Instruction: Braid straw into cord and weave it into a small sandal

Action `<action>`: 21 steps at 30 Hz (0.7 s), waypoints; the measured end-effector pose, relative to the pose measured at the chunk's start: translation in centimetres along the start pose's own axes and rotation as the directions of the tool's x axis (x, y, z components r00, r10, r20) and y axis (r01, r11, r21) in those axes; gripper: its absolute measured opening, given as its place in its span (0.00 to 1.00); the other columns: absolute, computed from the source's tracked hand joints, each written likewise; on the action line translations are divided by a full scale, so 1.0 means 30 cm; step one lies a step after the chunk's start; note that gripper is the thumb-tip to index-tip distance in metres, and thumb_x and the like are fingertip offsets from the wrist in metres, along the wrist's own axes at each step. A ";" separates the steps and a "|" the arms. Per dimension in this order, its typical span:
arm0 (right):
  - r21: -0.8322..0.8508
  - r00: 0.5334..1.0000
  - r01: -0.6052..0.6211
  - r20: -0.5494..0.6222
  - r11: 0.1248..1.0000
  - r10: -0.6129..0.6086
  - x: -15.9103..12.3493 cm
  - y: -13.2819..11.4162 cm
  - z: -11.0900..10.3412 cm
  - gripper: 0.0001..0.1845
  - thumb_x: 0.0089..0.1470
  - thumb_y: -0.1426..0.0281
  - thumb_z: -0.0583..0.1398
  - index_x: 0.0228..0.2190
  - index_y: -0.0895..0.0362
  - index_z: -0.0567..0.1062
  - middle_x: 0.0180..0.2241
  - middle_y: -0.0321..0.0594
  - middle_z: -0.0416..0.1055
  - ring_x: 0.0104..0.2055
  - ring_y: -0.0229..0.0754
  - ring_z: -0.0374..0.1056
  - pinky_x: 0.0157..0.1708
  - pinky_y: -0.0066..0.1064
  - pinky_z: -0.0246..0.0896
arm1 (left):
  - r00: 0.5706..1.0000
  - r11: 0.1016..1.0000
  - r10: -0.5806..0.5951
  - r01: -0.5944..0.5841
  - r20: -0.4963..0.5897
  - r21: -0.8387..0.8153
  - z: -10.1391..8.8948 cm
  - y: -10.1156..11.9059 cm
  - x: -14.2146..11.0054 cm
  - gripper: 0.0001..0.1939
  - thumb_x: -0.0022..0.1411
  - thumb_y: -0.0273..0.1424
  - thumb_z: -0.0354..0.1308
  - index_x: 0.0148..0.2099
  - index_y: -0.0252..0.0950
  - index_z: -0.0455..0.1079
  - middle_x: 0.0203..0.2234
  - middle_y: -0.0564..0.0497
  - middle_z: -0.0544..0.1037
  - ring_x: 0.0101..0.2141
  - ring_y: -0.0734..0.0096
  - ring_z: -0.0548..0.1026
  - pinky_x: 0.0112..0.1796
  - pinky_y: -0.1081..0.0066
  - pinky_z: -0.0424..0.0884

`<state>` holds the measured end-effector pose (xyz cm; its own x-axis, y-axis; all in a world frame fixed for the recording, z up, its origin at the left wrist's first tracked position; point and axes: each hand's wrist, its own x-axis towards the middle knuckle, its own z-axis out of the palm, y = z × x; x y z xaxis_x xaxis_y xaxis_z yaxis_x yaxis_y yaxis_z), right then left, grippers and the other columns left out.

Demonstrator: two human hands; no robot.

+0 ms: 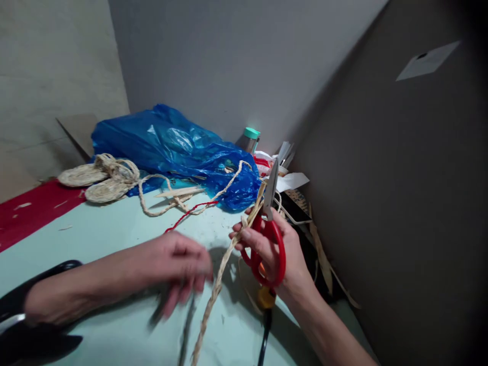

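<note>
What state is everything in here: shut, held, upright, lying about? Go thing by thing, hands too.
Scissors: held in the right hand, blades look shut, pointing up.
Braided cord: gripped by the same hand, upper strands look unbraided.
Left hand: blurred, loosely curled; can't tell if holding anything.
Blue bag: crumpled.
Bottle: upright, green lid on.
Woven slippers: side by side.
Red string: lying loose.

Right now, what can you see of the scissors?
The scissors have red, plastic-looking loop handles and grey metal blades that look closed. They stand roughly upright, tips up, held in the right hand. That hand also grips the pale braid beside them; whether the blades touch its strands is unclear.
</note>
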<state>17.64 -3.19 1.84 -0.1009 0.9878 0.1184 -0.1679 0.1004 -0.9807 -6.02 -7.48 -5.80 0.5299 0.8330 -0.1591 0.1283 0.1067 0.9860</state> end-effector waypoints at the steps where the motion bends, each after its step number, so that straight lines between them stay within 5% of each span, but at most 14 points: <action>1: -0.034 1.000 0.004 0.014 0.999 -0.003 -0.013 -0.001 0.020 0.21 0.42 0.62 0.73 0.35 0.54 0.71 0.31 0.36 0.77 0.31 0.42 0.76 0.31 0.31 0.74 | 0.998 0.994 -0.040 0.045 0.048 -0.097 -0.005 0.113 0.047 0.11 0.64 0.37 0.58 0.43 0.36 0.77 0.31 0.49 0.80 0.29 0.66 0.79 0.33 0.70 0.75; 3: -0.122 0.998 0.042 0.044 0.992 -0.037 -0.037 -0.003 0.051 0.21 0.42 0.62 0.73 0.35 0.53 0.71 0.30 0.35 0.76 0.30 0.41 0.75 0.31 0.31 0.74 | 1.000 0.963 0.024 -0.026 -0.012 -0.267 0.004 0.268 0.109 0.11 0.64 0.35 0.60 0.46 0.36 0.74 0.32 0.50 0.79 0.36 0.66 0.79 0.41 0.69 0.73; 5: -0.205 0.992 0.112 0.085 0.972 -0.096 -0.051 -0.005 0.065 0.20 0.44 0.61 0.72 0.34 0.53 0.71 0.28 0.34 0.75 0.28 0.40 0.74 0.30 0.30 0.73 | 0.999 0.954 0.008 -0.017 -0.031 -0.300 0.029 0.323 0.128 0.13 0.62 0.37 0.62 0.46 0.36 0.71 0.28 0.52 0.77 0.30 0.68 0.77 0.35 0.70 0.73; 12: -0.348 0.959 0.283 0.112 0.894 -0.260 -0.038 -0.023 -0.002 0.12 0.53 0.66 0.67 0.39 0.52 0.72 0.29 0.32 0.74 0.27 0.34 0.68 0.28 0.24 0.67 | 0.959 0.975 -0.006 -0.058 -0.285 -0.216 0.043 0.283 0.078 0.11 0.60 0.37 0.65 0.41 0.36 0.74 0.23 0.57 0.71 0.21 0.80 0.67 0.23 0.80 0.64; 15: -0.554 0.939 0.333 0.118 0.763 -0.324 -0.019 -0.045 -0.052 0.09 0.56 0.66 0.64 0.39 0.53 0.72 0.29 0.32 0.71 0.27 0.34 0.67 0.27 0.22 0.65 | 0.927 0.974 0.024 -0.107 -0.374 -0.201 0.027 0.303 0.066 0.09 0.59 0.36 0.65 0.39 0.36 0.75 0.23 0.57 0.72 0.20 0.81 0.67 0.22 0.81 0.64; 21: -0.755 0.882 0.471 0.395 0.455 -0.258 -0.021 -0.100 -0.095 0.08 0.59 0.61 0.60 0.36 0.53 0.70 0.25 0.31 0.66 0.22 0.34 0.62 0.20 0.23 0.61 | 0.871 0.923 0.035 -0.216 -0.490 -0.317 0.010 0.316 0.056 0.03 0.61 0.31 0.62 0.36 0.36 0.72 0.21 0.57 0.72 0.22 0.80 0.69 0.21 0.83 0.66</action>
<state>20.99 -3.77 4.27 -0.4329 0.7984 0.4185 0.6169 0.6009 -0.5083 -3.67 -5.24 3.28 0.0555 0.9953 -0.0790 -0.2620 0.0908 0.9608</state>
